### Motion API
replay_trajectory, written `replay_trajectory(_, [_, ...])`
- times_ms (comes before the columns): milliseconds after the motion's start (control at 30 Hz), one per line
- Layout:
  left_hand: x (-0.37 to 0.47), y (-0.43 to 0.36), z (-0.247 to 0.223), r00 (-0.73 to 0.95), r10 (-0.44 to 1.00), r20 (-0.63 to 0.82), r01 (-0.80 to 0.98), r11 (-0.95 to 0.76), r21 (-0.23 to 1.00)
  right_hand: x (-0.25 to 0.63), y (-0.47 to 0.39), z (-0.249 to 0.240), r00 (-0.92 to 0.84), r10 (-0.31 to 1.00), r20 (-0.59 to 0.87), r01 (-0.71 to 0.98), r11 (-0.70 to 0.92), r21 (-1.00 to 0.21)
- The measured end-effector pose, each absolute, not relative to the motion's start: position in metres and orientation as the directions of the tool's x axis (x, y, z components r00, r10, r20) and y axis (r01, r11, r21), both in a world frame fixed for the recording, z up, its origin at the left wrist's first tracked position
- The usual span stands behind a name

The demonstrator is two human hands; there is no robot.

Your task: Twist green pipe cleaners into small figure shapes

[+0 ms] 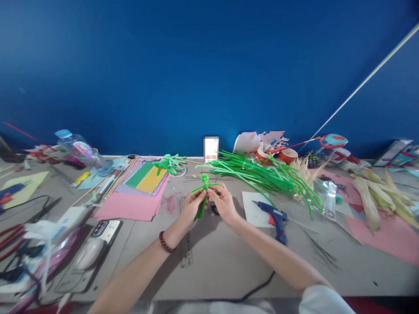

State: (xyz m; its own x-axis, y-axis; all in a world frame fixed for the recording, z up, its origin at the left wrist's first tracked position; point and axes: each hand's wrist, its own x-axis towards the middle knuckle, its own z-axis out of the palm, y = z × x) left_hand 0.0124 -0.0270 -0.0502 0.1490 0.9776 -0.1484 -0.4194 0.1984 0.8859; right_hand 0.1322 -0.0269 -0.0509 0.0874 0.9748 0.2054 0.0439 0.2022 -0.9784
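Note:
Between my two hands, above the middle of the table, is a green pipe-cleaner figure (pixel 205 179) with a coiled top, two strands out to the sides and a bundle hanging below. My left hand (pixel 194 204) pinches it at the left of its centre. From the other side, my right hand (pixel 224 201) has its fingers closed on the right strand and the middle. A clear ruler (pixel 186 244) lies on the table under my left wrist. Behind my right hand a small dark round thing is partly hidden.
A blue glue gun (pixel 277 218) lies on white paper to the right, its cord running toward the front edge. Behind it spreads a pile of green pipe cleaners (pixel 262 172). Pink paper (pixel 131 207), a phone (pixel 106 231) and a plastic bottle (pixel 78 148) are on the left.

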Motion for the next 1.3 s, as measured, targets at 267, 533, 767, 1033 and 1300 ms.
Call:
replay_trajectory(267, [0.005,-0.027,-0.045,0.42,0.904,-0.074,-0.538,0.314,0.783,0.134,-0.026,-0.047,-0.066,0.991,0.116,-0.162,0.104,-0.981])
replay_trajectory(533, [-0.009,-0.021,-0.053,0.643,0.764,-0.055,-0.489,0.465,0.738,0.135,-0.03,-0.048,-0.296,0.955,0.037,-0.195,-0.023,-0.981])
replay_trajectory(767, [-0.01,-0.024,-0.054,0.724,0.681,-0.11,-0.446,0.584,0.679,0.131,-0.036,-0.043,-0.216,0.976,0.021,-0.308,-0.048,-0.95])
replay_trajectory(1033, [0.0,-0.018,-0.052,0.495,0.867,-0.061,-0.325,0.25,0.912,0.13,-0.028,-0.043,-0.079,0.987,-0.142,-0.396,-0.162,-0.904])
replay_trajectory(1300, [-0.002,-0.027,-0.069,0.105,0.938,0.33,0.471,-0.34,0.814,0.13,-0.023,-0.052,0.105,0.986,-0.13,-0.296,-0.094,-0.951])
